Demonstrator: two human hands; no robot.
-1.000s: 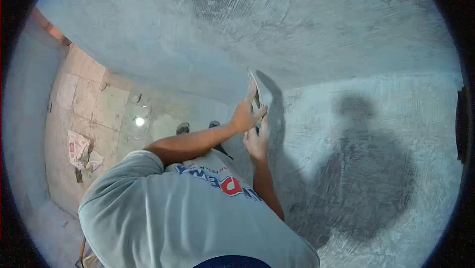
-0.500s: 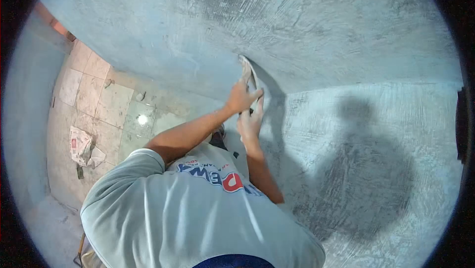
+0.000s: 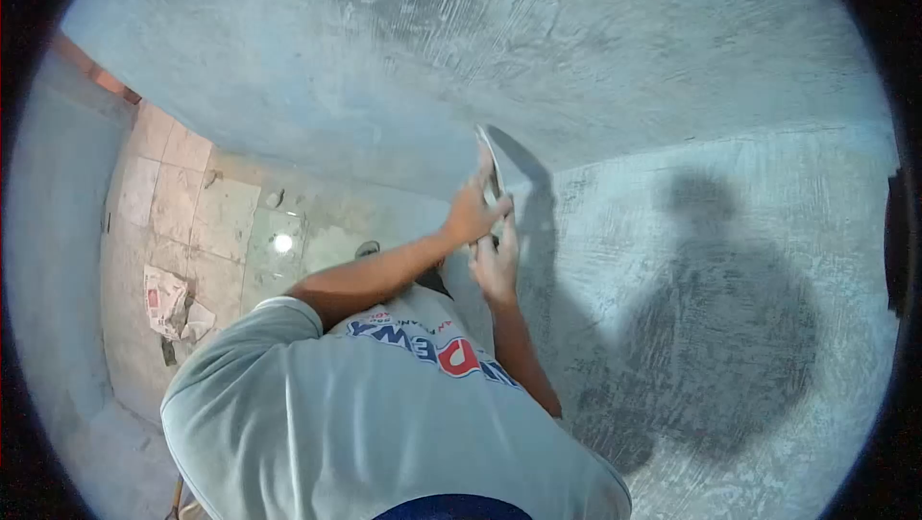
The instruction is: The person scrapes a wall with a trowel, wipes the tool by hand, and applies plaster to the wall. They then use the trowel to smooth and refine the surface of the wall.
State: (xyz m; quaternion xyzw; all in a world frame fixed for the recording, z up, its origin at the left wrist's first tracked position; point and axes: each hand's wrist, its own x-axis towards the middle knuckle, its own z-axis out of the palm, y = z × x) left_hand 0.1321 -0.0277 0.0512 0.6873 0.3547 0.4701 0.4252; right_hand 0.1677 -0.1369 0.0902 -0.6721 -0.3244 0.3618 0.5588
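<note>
A thin trowel (image 3: 497, 167), seen nearly edge-on, has its upper edge at the blue-grey plastered wall (image 3: 403, 78), close to the corner. My right hand (image 3: 495, 266) is closed round its lower end, where the handle is mostly hidden by the fingers. My left hand (image 3: 469, 215) sits just above, gripping the trowel with fingers stretched up along the blade. The two hands nearly touch. A dark shadow of the trowel falls on the wall to its right.
A second plastered wall (image 3: 615, 261) meets the first at the right, carrying my shadow. On the left lies a dirty tiled floor (image 3: 226, 208) with a crumpled printed bag (image 3: 165, 301) and small lumps. A wooden tool handle (image 3: 177, 493) shows at the lower left.
Both hands and the trowel have moved a little down and to the right along the wall. The view has shifted slightly, and a shoe shows differently beside my left forearm.
</note>
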